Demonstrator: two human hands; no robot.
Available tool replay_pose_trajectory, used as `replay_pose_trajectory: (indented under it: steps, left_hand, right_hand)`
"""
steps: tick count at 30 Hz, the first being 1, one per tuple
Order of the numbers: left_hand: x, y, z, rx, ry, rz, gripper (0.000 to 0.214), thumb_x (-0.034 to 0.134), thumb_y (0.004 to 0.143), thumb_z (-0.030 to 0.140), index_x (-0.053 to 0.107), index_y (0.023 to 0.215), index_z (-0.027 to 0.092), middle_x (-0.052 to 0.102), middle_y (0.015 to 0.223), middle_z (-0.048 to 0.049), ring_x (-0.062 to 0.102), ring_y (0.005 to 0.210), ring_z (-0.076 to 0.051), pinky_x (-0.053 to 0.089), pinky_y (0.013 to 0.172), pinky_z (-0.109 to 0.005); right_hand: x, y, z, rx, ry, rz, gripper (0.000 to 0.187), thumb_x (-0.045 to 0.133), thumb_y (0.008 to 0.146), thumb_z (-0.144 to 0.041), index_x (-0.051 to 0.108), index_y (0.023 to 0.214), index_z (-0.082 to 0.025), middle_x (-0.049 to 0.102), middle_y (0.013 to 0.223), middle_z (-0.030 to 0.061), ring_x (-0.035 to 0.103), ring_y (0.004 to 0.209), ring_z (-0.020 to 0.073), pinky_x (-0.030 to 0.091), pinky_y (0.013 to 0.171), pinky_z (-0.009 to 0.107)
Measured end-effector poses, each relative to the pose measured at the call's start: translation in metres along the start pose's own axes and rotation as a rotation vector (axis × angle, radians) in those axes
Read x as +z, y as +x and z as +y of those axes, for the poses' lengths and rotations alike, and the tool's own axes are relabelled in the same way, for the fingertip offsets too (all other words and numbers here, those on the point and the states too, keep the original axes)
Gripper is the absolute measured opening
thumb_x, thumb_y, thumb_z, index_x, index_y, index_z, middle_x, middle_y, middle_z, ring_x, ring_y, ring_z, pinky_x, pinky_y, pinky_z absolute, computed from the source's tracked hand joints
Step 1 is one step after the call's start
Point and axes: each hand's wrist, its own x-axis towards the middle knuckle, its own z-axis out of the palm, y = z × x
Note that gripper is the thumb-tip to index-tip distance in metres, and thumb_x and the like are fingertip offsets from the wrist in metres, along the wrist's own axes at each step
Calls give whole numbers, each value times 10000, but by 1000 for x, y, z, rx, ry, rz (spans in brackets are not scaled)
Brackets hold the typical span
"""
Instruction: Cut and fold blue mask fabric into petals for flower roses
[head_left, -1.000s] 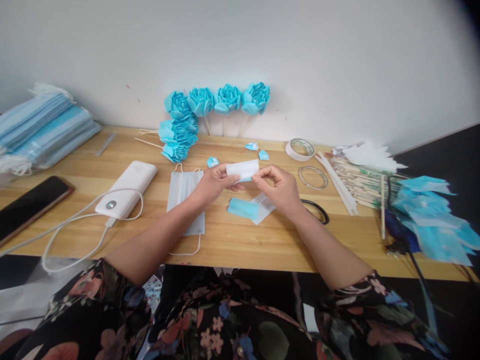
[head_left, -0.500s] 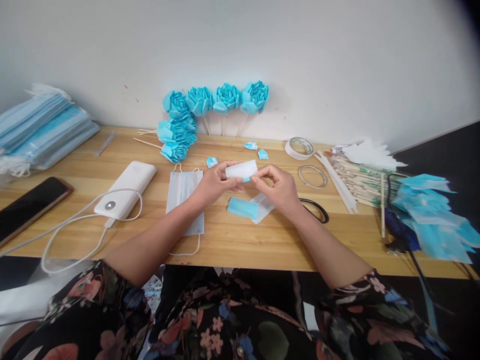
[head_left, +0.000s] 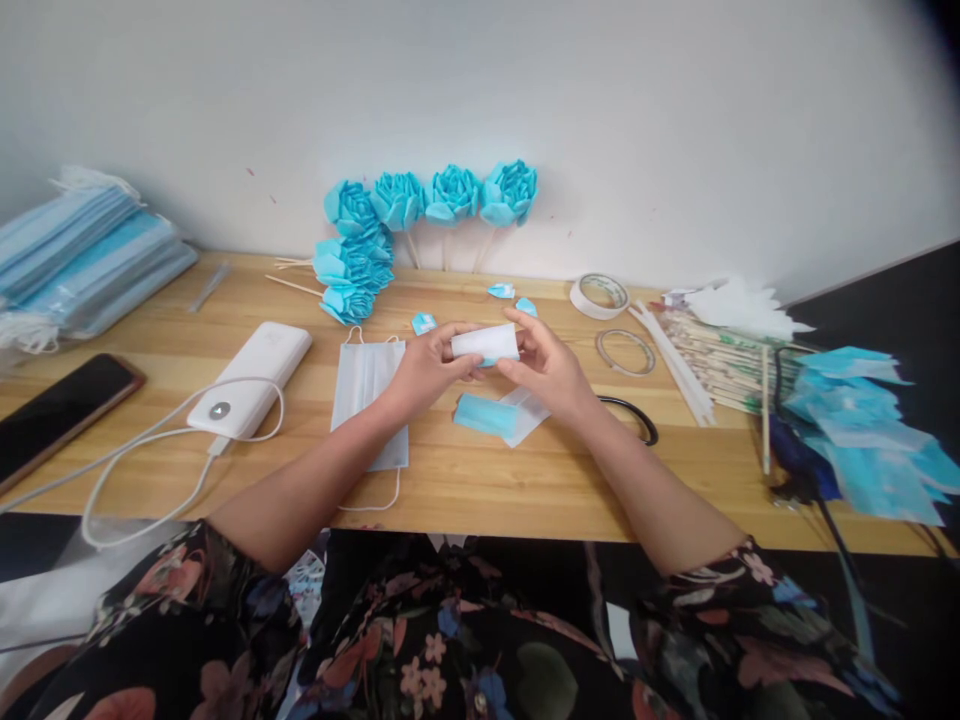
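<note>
Between my hands is a small piece of mask fabric, white on the face toward me with a light blue strip along its lower edge. My left hand pinches its left end, thumb in front and fingers behind. At the right end, my right hand has its thumb by the lower corner and fingers partly behind the fabric, the index finger raised. Below them on the table lie a folded blue piece and a translucent white piece. A whole face mask lies beside my left forearm.
Blue fabric roses on sticks stand or lie against the wall. Small blue scraps, tape rolls, wooden sticks and cut blue fabric lie around. A power bank, phone and mask stack occupy the left.
My right hand has shifted from pinching the fabric's lower right corner to spreading around its right end, index finger lifted. The blue strip's fold looks slightly different. My left hand stays put.
</note>
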Motion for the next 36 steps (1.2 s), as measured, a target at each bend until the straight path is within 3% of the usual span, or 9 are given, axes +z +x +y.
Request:
replay_pose_trajectory:
  steps: [4, 9, 13, 15, 17, 19, 21, 27, 36]
  left_hand:
    - [1, -2, -1, 65, 46, -12, 509, 762, 749, 242, 625, 1225, 124, 742, 947, -64, 705, 712, -138, 582, 686, -257]
    - [0, -4, 1, 106, 59, 63, 576, 733, 789, 268, 565, 1329, 159, 711, 805, -15, 663, 662, -124, 544, 689, -259]
    - [2, -3, 5, 98, -46, 46, 731, 814, 722, 344, 522, 1378, 203, 704, 854, -16, 635, 683, -123, 514, 666, -248]
    - [3, -3, 4, 52, -53, -1, 666, 838, 691, 393, 603, 1276, 180, 690, 844, -25, 617, 684, -126, 499, 638, -246]
    - [3, -2, 1, 3, -14, -31, 466, 822, 698, 441, 695, 1034, 145, 666, 780, -24, 595, 670, -124, 483, 615, -245]
    - [3, -3, -2, -22, 32, -18, 357, 777, 731, 479, 692, 786, 137, 644, 710, -21, 576, 644, -116, 475, 614, -247]
    - [3, -3, -3, -27, 61, 13, 383, 736, 758, 503, 659, 652, 143, 642, 670, -23, 571, 627, -112, 478, 631, -254]
    - [3, -4, 0, -59, 114, 29, 404, 769, 704, 539, 668, 615, 158, 673, 637, -29, 578, 610, -126, 492, 625, -261]
    - [2, -4, -5, -44, 258, -57, 350, 711, 779, 456, 666, 611, 152, 640, 582, -15, 527, 550, -102, 406, 531, -221]
  right_hand:
    - [2, -2, 0, 21, -59, -12, 638, 688, 821, -292, 492, 1427, -254, 732, 1060, 57, 694, 976, 233, 555, 922, 427]
    - [2, -3, -2, 33, -135, -15, 642, 685, 795, -236, 522, 1415, -277, 696, 1226, 70, 691, 993, 239, 584, 858, 412]
    - [4, -4, 0, 18, -140, 25, 611, 684, 801, -236, 545, 1393, -291, 705, 1193, 58, 687, 1014, 240, 580, 880, 419]
    - [4, -4, 2, 9, -117, 54, 616, 683, 810, -248, 532, 1406, -293, 713, 1150, 52, 686, 1005, 234, 576, 884, 415]
    - [5, -4, 3, 0, -115, 70, 628, 687, 812, -256, 520, 1417, -291, 713, 1135, 49, 680, 987, 228, 570, 882, 412]
    - [6, -4, 3, -9, -133, 72, 633, 696, 807, -260, 521, 1415, -283, 708, 1142, 53, 671, 973, 226, 562, 878, 411]
    - [7, -4, 1, -9, -161, 68, 627, 705, 803, -271, 533, 1405, -270, 709, 1109, 56, 664, 943, 223, 558, 850, 400]
    - [2, -3, -3, 12, -78, 38, 480, 639, 881, -414, 603, 1324, -234, 656, 801, 1, 623, 736, 173, 528, 695, 323]
    - [5, -1, 1, 27, 24, 160, 412, 689, 817, -378, 671, 1201, -233, 650, 757, -29, 574, 624, 119, 473, 575, 259]
